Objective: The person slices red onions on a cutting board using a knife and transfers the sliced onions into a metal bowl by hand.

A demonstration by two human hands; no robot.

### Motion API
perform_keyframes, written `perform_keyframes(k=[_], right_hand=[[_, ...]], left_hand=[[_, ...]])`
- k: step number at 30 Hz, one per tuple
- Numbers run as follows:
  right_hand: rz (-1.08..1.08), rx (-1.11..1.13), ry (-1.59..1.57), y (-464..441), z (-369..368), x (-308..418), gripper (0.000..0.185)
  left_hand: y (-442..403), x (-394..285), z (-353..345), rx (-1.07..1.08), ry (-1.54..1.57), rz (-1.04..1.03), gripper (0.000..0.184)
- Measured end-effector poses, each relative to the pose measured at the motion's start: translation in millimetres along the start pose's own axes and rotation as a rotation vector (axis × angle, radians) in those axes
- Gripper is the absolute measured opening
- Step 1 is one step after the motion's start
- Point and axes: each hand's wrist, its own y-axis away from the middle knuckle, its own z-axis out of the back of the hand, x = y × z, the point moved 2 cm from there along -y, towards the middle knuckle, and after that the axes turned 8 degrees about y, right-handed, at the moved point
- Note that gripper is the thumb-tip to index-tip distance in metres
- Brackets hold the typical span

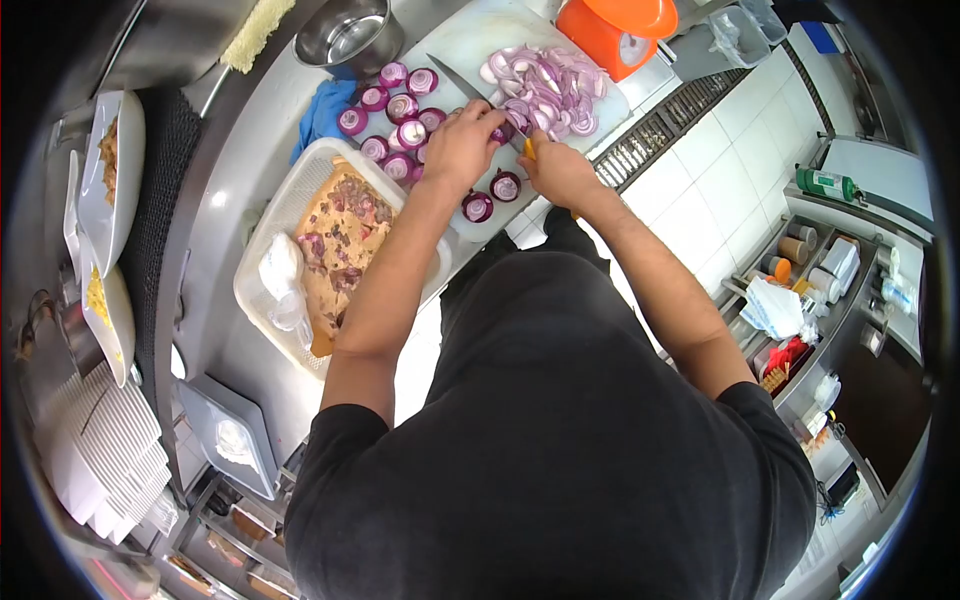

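My left hand (466, 143) presses its curled fingers on a red onion (503, 131) on the white cutting board (452, 38). In my right hand (563, 178) is the yellow handle of a knife (460, 80). Its blade lies across the onion, close to my left fingertips, with the tip pointing away from me. Beyond the blade spreads a pile of sliced red onion (550, 85). Several whole red onions (402, 108) with trimmed ends are grouped left of my left hand. Two more trimmed onions (491, 195) sit nearer my body, between my forearms.
A white plastic basket (262, 290) with onion skins and scraps stands left of my left forearm. Behind the onions are a metal pot (350, 35) and a blue cloth (322, 115). An orange scale (605, 42) stands at the board's far right. Stacked white plates (105, 440) are far left.
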Motion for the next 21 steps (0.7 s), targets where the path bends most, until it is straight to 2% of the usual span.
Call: perform_keyframes(k=[3, 9, 15, 18, 21], right_hand=[[0.007, -0.001, 0.015, 5, -2, -11, 0.042], [-0.02, -0.032, 0.015, 14, 0, -18, 0.04], [-0.024, -0.021, 0.018, 8, 0, -1, 0.037], [0.0, -0.019, 0.041, 9, 6, 2, 0.036], [0.029, -0.003, 0.117, 14, 22, 7, 0.034]], left_hand=[[-6, 5, 1, 0.084, -0.097, -0.099, 0.034], [-17, -1, 0, 0.139, -0.118, 0.136, 0.044], [-16, -23, -8, 0.187, 0.061, 0.443, 0.055], [-13, -14, -11, 0.218, 0.21, 0.479, 0.057], [-14, -9, -8, 0.248, 0.14, 0.423, 0.049]])
